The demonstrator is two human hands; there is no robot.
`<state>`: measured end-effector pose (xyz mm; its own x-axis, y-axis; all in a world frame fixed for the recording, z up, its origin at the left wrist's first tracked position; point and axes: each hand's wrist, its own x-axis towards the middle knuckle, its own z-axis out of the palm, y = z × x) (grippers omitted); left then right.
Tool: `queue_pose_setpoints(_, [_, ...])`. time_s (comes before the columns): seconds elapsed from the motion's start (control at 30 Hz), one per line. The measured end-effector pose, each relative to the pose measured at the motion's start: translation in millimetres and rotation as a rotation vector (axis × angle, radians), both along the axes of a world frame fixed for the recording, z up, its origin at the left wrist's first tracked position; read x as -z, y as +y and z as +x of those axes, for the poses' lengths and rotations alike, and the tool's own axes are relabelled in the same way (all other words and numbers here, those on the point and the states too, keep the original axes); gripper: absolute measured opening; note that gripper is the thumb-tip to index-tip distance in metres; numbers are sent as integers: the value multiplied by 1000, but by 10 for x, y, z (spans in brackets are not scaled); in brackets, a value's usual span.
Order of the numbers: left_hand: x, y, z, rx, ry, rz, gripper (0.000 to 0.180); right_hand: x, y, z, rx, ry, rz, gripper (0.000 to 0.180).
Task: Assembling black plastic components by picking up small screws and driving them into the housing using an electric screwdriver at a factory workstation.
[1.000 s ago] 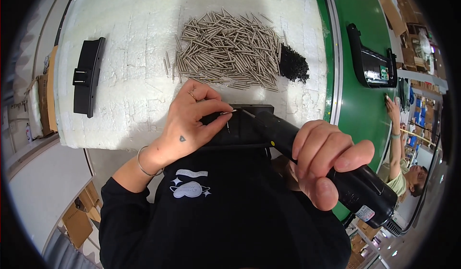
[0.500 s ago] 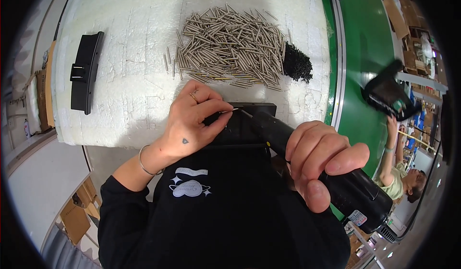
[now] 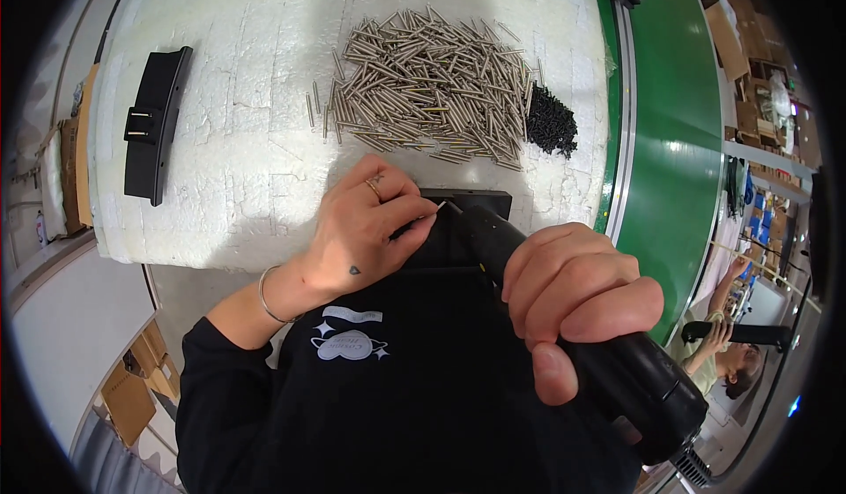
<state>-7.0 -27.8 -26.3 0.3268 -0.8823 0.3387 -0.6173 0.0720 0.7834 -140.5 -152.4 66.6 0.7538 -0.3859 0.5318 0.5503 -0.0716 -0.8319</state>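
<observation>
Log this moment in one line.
Left grip: pinching thin metal piece; right grip: around black power driver; between: black part; ahead: metal pins, black pieces

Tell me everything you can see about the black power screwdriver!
The power screwdriver is thick and black, like plastic, with a thin metal tip. It slants up-left, its tip near the left hand. The right hand grips its middle, and a ribbed cord sleeve leaves its back end. I can't tell whether it's spinning.

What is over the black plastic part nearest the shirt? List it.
Over the black plastic part: the left hand, pinching a slim metal pin, and the black electric screwdriver in the right hand. What they cover is hidden.
</observation>
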Motion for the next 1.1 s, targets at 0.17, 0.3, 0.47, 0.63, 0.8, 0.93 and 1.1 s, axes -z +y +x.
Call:
queue_pose_setpoints(0.17, [39, 8, -15, 17, 8, -3, 16, -22, -67, 60, -52, 90, -160, 28])
queue_pose_setpoints(0.3, [40, 15, -12, 19, 4, -1, 15, -5, -69, 86, -65, 97, -142, 27])
queue_pose_setpoints(0.47, [-20, 24, -21, 39, -42, 25, 14, -22, -24, 97, -26, 94, -129, 25])
queue_pose_setpoints(0.63, [-22, 55, -20, 56, -93, 46, 18, 51, -94, 35, -39, -1, 10, 26])
queue_pose_setpoints(0.8, [-298, 130, -16, 142, -175, 156, 52, -138, -427, -402, 374, -200, 123, 30])
queue_pose_setpoints(0.93, [-377, 125, -77, 309, -376, 398, 79, 25, -589, -436, 712, -141, 77, 29])
queue_pose_setpoints(1.1, [-636, 186, 104, 493, -127, 382, 65, 174, -644, -467, 775, -72, 92, 25])
